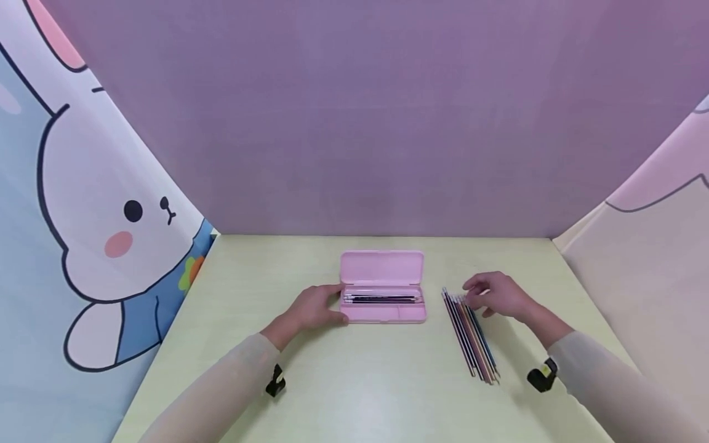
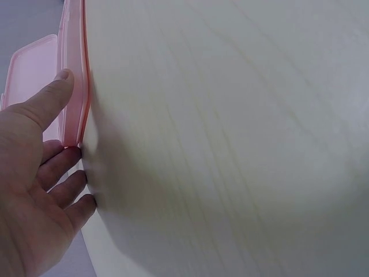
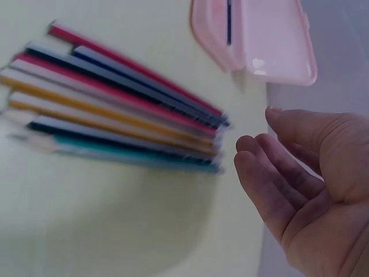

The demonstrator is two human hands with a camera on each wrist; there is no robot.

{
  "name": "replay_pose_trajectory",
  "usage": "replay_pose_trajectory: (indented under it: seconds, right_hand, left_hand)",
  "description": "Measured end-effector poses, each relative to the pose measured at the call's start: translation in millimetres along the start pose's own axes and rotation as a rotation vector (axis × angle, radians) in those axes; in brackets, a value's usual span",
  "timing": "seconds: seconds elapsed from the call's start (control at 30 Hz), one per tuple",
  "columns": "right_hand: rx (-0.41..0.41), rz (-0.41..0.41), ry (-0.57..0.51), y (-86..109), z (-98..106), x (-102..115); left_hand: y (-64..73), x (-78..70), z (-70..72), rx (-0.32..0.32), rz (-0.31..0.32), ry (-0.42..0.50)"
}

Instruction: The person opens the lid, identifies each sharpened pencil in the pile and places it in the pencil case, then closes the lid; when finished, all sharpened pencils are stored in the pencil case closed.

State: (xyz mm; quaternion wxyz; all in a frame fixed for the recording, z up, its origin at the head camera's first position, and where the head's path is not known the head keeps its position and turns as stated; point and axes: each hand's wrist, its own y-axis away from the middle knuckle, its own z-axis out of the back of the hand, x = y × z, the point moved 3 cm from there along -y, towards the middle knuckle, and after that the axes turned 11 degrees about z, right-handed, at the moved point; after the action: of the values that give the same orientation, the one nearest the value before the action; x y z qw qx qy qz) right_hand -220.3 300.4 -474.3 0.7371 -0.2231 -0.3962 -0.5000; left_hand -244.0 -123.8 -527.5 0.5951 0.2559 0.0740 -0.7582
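Observation:
A pink pencil case (image 1: 382, 312) lies on the table with its lid (image 1: 381, 267) raised at the back. Several dark pencils (image 1: 382, 299) lie side by side in its long rear compartment. My left hand (image 1: 316, 306) holds the case by its left end, the thumb (image 2: 55, 99) against the front side and the fingers round the end. To the right, a loose row of coloured pencils (image 3: 115, 104) rests on the table. Close by their far ends is my right hand (image 1: 498, 295), fingers loosely bent, thumb apart, nothing between them.
The pale wooden table (image 1: 388, 381) runs back to a purple wall (image 1: 382, 123). A rabbit-print panel (image 1: 111, 246) stands along the left side, and another printed panel (image 1: 653, 271) along the right. A small black device (image 1: 543, 375) sits at each wrist.

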Motion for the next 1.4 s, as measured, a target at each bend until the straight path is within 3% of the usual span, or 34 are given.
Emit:
replay_pose_trajectory:
  seconds: [0.27,0.63,1.4]
  right_hand:
    - [-0.036,-0.073,-0.068,20.5,-8,-30]
    - [-0.082,-0.099,-0.053,24.8,-17,-51]
    - [-0.114,-0.202,0.058,20.6,-18,-43]
  left_hand:
    - [2.6,-1.0,0.4,-0.003,-0.01,0.023]
    - [2.1,0.4,2.4,-0.002,0.015,0.025]
    - [0.6,0.9,0.0,0.007,0.019,0.013]
